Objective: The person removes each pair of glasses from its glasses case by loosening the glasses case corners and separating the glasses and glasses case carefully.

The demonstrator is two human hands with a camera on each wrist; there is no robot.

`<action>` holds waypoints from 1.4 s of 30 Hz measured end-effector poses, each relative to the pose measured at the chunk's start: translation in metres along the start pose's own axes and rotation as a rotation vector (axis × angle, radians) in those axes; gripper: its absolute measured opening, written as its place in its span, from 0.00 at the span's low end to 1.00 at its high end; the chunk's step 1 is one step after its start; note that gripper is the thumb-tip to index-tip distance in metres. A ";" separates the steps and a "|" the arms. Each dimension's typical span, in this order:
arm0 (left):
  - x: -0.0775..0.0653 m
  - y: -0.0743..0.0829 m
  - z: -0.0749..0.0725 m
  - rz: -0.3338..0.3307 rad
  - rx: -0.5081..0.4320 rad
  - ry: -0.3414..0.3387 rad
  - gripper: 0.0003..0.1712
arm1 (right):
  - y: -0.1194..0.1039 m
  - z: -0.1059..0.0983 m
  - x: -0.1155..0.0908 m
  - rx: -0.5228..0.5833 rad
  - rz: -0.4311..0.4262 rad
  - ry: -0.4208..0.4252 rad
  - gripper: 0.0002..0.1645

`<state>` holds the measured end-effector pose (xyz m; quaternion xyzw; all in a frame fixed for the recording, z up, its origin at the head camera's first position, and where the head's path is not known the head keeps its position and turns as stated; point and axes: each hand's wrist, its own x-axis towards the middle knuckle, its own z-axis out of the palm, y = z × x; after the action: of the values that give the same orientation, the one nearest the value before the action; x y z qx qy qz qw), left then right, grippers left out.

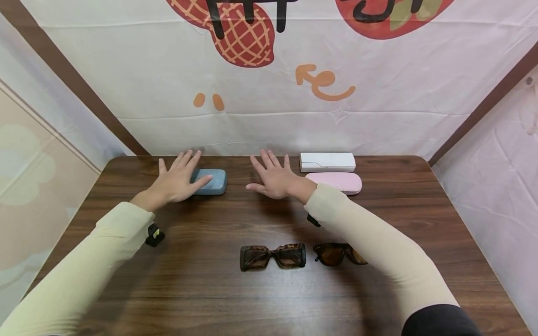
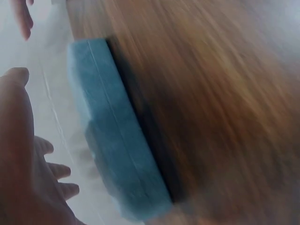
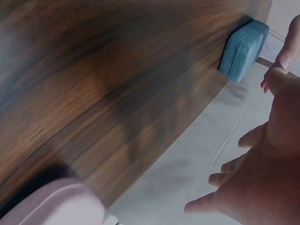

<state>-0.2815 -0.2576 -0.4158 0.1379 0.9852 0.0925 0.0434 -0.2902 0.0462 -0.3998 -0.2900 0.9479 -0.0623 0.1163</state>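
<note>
My left hand [image 1: 178,181] is spread over the left part of a blue glasses case [image 1: 215,182] near the back of the table; in the left wrist view a gap shows between hand and case [image 2: 119,131]. To its right, my right hand [image 1: 275,178] hovers with fingers apart and nothing in it. Just right of that hand lie a pink glasses case [image 1: 338,181] and, behind it, a white glasses case [image 1: 328,162]. Nearer to me are tortoiseshell sunglasses [image 1: 273,256] and a second, dark-framed pair of sunglasses [image 1: 333,254], partly covered by my right sleeve.
The brown wooden table [image 1: 201,294] has rounded back corners. A printed cloth [image 1: 269,126] hangs directly behind its back edge, and more cloth hangs at both sides. A small black device [image 1: 155,235] is strapped at my left wrist.
</note>
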 end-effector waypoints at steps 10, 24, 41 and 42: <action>-0.018 -0.032 0.006 -0.006 -0.085 0.014 0.54 | -0.021 0.006 0.016 0.035 -0.043 -0.012 0.52; -0.024 -0.046 0.008 0.019 -0.137 -0.035 0.59 | -0.054 0.016 0.043 0.164 -0.197 -0.020 0.50; -0.021 -0.058 0.012 0.139 -0.121 -0.007 0.47 | -0.069 0.030 0.060 0.210 -0.189 -0.084 0.46; -0.020 -0.059 0.013 0.146 -0.121 0.002 0.46 | -0.070 0.031 0.060 0.220 -0.178 -0.084 0.46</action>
<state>-0.2759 -0.3165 -0.4384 0.2062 0.9652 0.1547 0.0439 -0.2933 -0.0473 -0.4273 -0.3609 0.9001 -0.1636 0.1808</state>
